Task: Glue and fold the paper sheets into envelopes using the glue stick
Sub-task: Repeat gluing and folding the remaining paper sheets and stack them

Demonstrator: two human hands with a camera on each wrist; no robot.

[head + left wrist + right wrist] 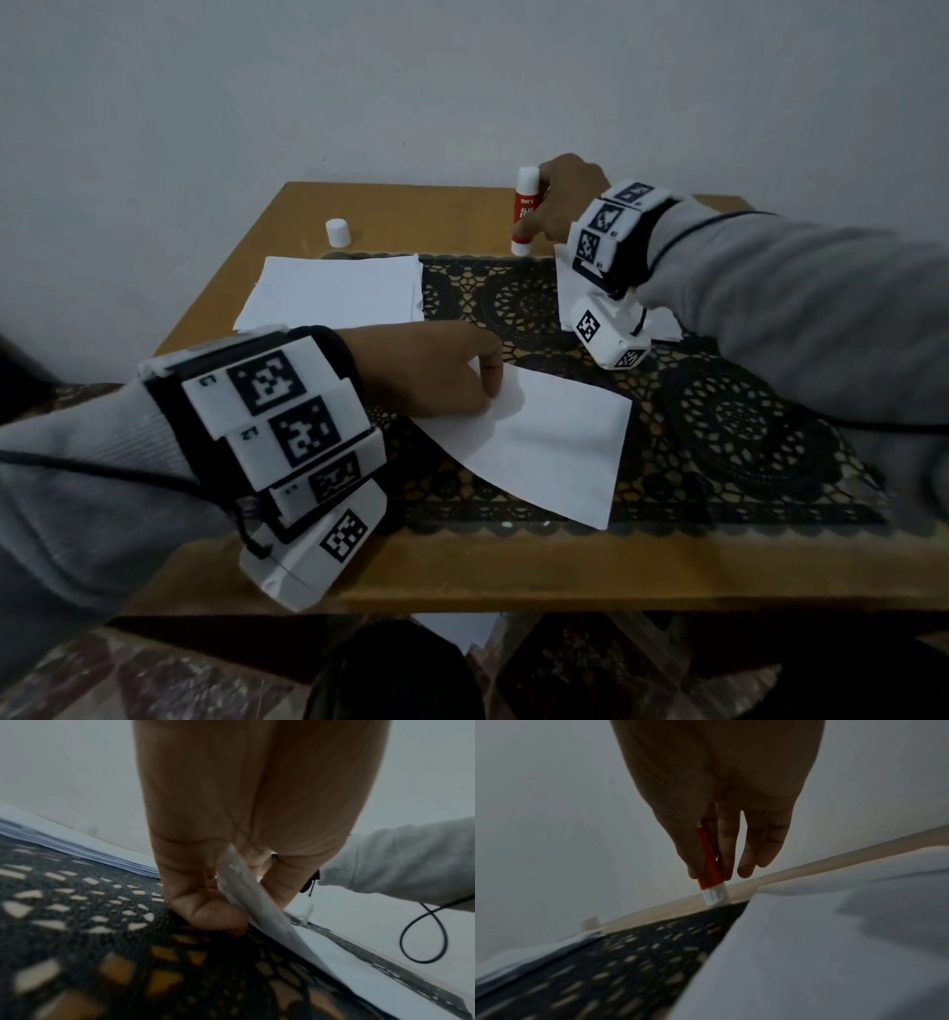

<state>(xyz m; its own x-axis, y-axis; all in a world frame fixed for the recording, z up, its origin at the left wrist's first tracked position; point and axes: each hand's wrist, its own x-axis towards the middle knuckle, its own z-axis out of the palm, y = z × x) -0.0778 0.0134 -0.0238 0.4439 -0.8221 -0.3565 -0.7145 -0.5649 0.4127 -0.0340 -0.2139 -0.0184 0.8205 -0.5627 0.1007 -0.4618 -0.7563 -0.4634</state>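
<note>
Red-and-white glue stick (525,213); white paper sheet (554,442); black lace runner (719,411); tan table (513,565).

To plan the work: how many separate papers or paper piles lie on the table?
3: a stack at the far left, one sheet under the left hand, papers below the right wrist, partly hidden.

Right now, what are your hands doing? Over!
Left hand pinches the folded white paper sheet. Right hand grips the upright red-and-white glue stick, uncapped; its white cap stands apart. Nothing in the way.

We note matt white paper sheets (544,437), a black openwork lace cloth (744,426), and a smooth wooden counter (513,570).
</note>
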